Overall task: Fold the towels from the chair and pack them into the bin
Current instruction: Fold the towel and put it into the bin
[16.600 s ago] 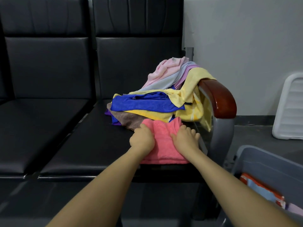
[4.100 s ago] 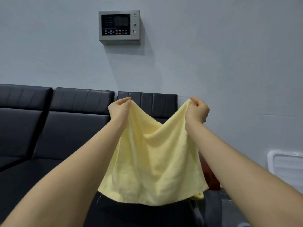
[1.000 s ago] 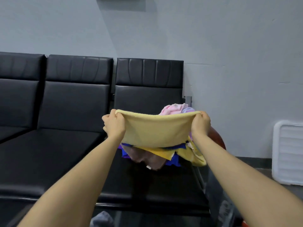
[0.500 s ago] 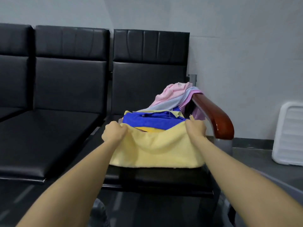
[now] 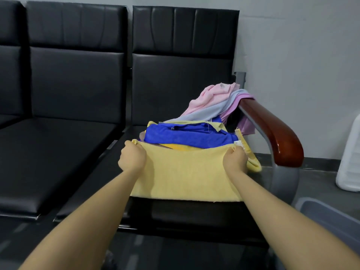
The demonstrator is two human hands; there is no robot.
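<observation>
Pale yellow towel [image 5: 187, 176] spread flat on the front part of the right-hand seat of the black chair [image 5: 183, 78], near edge lying along the seat's front lip, far edge lifted slightly and stretched between both hands. Left hand [image 5: 132, 157] closed in a grip on the far left corner, fingers curled over the cloth; right hand [image 5: 234, 159] closed in a grip on the far right corner in the same way. Just behind that raised edge, touching it, a heap of unfolded towels: a blue towel [image 5: 187, 136] on top at the front, a deeper yellow one [image 5: 176, 147] peeking out beneath it, another yellow piece [image 5: 253, 164] hanging toward the right. Further back and higher, a pink towel [image 5: 208, 96], a light grey-blue towel [image 5: 210, 110] and a lilac towel [image 5: 246, 121] draped up against the chair back and over the rear of the wooden armrest [image 5: 276, 131]. Grey plastic bin [image 5: 329, 217] on the floor, low at the right, only its rim and part of a wall in view, contents hidden. White slatted plastic object [image 5: 350, 162] leaning by the wall at the far right. Two more black seats [image 5: 58, 133] to the left in the same row.
</observation>
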